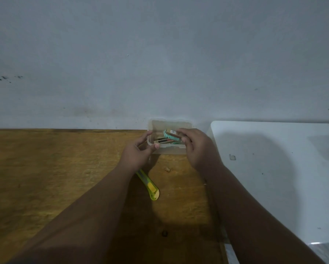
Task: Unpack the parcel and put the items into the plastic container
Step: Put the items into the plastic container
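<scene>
A clear plastic container (169, 124) stands on the wooden table against the wall. My right hand (198, 147) holds a small teal packet (171, 135) with a barcode label, tilted over the container's right side. Darker flat items (162, 141) lie inside the container. My left hand (138, 152) is at the container's front left corner, fingers apart; thumb and forefinger lie by the rim, and I cannot tell whether they touch it.
A yellow-green utility knife (150, 186) lies on the wooden table (45, 178) below my left forearm. A white surface (274, 168) adjoins the table on the right. A grey wall rises behind. A small crumb (167, 169) lies in front of the container.
</scene>
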